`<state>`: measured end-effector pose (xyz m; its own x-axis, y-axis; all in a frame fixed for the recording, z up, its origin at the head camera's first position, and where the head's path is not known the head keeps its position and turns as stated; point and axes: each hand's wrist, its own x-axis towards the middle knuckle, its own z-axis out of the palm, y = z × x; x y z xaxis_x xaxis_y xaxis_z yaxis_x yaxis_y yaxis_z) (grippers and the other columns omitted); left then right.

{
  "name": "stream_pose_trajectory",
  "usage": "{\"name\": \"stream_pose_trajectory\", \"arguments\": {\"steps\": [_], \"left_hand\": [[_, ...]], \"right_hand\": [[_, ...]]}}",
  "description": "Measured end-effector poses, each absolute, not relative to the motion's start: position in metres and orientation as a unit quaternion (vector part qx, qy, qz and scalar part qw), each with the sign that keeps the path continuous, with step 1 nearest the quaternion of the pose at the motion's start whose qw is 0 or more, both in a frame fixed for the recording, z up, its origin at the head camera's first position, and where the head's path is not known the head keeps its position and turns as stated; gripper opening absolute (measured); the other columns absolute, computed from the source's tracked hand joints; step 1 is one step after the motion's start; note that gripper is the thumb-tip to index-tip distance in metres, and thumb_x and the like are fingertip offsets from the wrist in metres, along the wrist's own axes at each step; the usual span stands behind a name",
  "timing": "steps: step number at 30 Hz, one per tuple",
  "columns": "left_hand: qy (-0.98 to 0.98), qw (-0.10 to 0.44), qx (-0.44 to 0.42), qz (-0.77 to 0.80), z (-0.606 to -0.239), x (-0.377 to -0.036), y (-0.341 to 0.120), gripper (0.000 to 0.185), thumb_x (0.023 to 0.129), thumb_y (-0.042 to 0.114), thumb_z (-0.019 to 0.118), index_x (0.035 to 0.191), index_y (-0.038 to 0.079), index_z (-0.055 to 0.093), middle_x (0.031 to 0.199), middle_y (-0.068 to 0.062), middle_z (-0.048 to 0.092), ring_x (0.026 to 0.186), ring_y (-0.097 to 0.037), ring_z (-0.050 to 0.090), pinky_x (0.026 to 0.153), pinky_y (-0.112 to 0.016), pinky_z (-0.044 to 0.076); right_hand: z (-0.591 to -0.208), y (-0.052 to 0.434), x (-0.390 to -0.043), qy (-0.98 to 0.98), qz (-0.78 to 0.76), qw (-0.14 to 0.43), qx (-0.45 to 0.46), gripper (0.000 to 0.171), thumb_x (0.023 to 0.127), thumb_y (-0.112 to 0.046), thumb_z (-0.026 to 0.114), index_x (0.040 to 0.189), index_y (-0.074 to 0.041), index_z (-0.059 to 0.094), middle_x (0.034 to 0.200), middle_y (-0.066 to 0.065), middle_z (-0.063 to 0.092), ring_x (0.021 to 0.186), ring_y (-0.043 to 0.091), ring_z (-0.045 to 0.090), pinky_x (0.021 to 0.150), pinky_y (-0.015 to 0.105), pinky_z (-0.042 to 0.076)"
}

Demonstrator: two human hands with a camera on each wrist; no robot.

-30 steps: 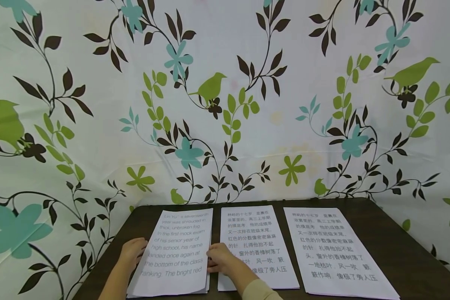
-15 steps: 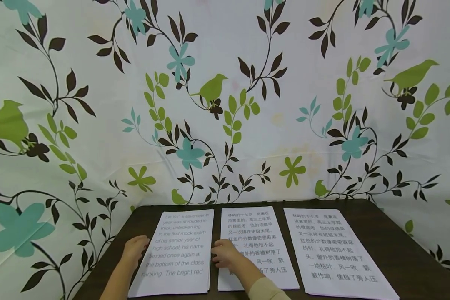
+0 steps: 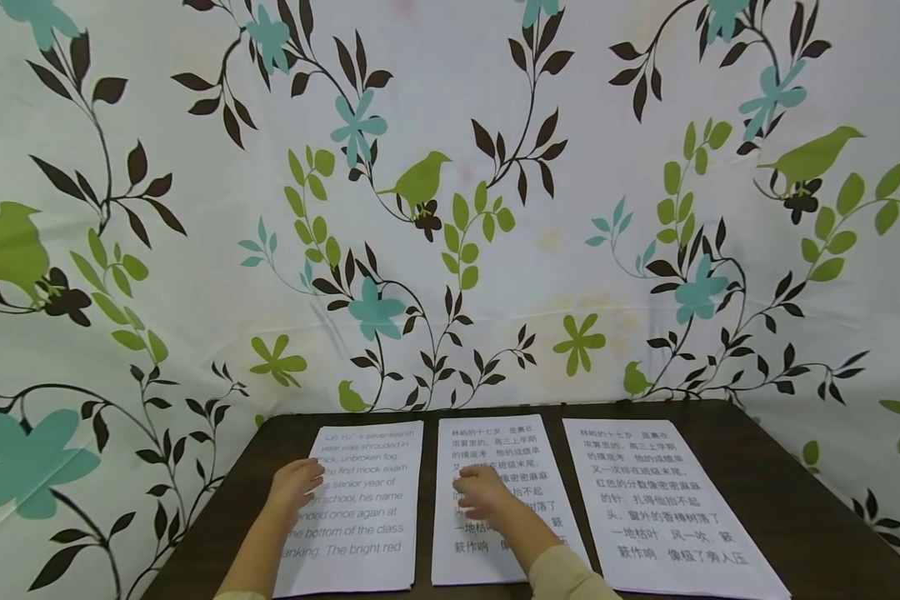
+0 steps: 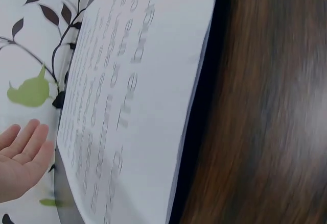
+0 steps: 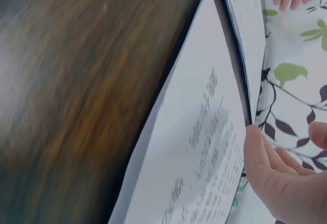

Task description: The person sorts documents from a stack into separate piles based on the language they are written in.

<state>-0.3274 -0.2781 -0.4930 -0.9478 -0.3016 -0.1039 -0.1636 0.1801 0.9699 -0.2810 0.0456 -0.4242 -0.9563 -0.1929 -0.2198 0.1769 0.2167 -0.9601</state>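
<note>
A stack of white sheets printed in English point(image 3: 367, 525) lies on the left of the dark table. Over its left part hovers my left hand point(image 3: 297, 483), holding nothing; its fingers look loosely extended in the left wrist view point(image 4: 23, 160). Beside it lies a middle stack of sheets with Chinese text point(image 3: 468, 567). Above that stack is my right hand point(image 3: 483, 493), fingers relaxed and nothing in them; the right wrist view shows the hand point(image 5: 286, 183) raised clear of the paper. The sheet edges of both stacks look slightly uneven.
A third stack of Chinese-printed sheets point(image 3: 660, 508) lies to the right. All three stand on a dark wood-grain table point(image 3: 787, 475). Behind it hangs a white cloth point(image 3: 540, 275) patterned with birds, leaves and flowers.
Both hands have left the side edges of the English stack. The left hand has moved right over that stack, the right hand right and up over the middle one. The English stack's sheets lie flatter.
</note>
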Motion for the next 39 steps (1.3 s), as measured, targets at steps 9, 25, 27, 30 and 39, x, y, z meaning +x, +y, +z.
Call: {"name": "stream_pose_trajectory", "arguments": {"steps": [9,25,27,30,39], "left_hand": [[-0.747,0.028,0.134,-0.650,-0.441,-0.293,-0.217,0.048,0.086,0.013,0.047,0.125,-0.011,0.031,0.121,-0.031,0.037,0.109,-0.040,0.039,0.089,-0.048,0.034],[-0.728,-0.010,0.106,-0.677,-0.446,-0.297,-0.170,0.045,0.086,0.012,0.047,0.123,-0.011,0.035,0.114,-0.028,0.046,0.103,-0.037,0.047,0.085,-0.046,0.038],[-0.727,-0.015,0.104,-0.678,-0.447,-0.299,-0.163,0.045,0.085,0.011,0.047,0.122,-0.011,0.035,0.113,-0.028,0.047,0.102,-0.037,0.048,0.085,-0.047,0.038],[-0.725,-0.024,0.102,-0.681,-0.448,-0.301,-0.152,0.044,0.084,0.010,0.048,0.121,-0.012,0.036,0.111,-0.027,0.048,0.100,-0.038,0.048,0.084,-0.047,0.038],[-0.730,-0.055,0.075,-0.677,-0.452,-0.306,-0.128,0.044,0.082,0.008,0.049,0.118,-0.015,0.037,0.105,-0.028,0.051,0.097,-0.038,0.051,0.080,-0.045,0.042]], "right_hand": [[-0.426,0.072,-0.286,0.772,-0.621,0.134,0.009,0.045,0.082,-0.010,0.050,0.119,0.013,0.038,0.101,0.021,0.052,0.089,0.036,0.053,0.070,0.041,0.047],[-0.428,0.110,-0.289,0.773,-0.625,0.103,0.040,0.046,0.083,-0.011,0.050,0.120,0.013,0.037,0.106,0.024,0.049,0.091,0.036,0.052,0.073,0.043,0.045],[-0.428,0.116,-0.290,0.776,-0.622,0.098,0.047,0.046,0.083,-0.012,0.051,0.120,0.012,0.038,0.106,0.024,0.049,0.091,0.036,0.052,0.072,0.042,0.045],[-0.428,0.126,-0.291,0.784,-0.612,0.087,0.053,0.046,0.083,-0.013,0.051,0.120,0.012,0.038,0.106,0.024,0.049,0.090,0.035,0.052,0.072,0.041,0.046],[-0.433,0.153,-0.290,0.813,-0.578,0.046,0.061,0.044,0.082,-0.011,0.050,0.117,0.014,0.039,0.108,0.028,0.047,0.094,0.041,0.049,0.072,0.043,0.045]]}}
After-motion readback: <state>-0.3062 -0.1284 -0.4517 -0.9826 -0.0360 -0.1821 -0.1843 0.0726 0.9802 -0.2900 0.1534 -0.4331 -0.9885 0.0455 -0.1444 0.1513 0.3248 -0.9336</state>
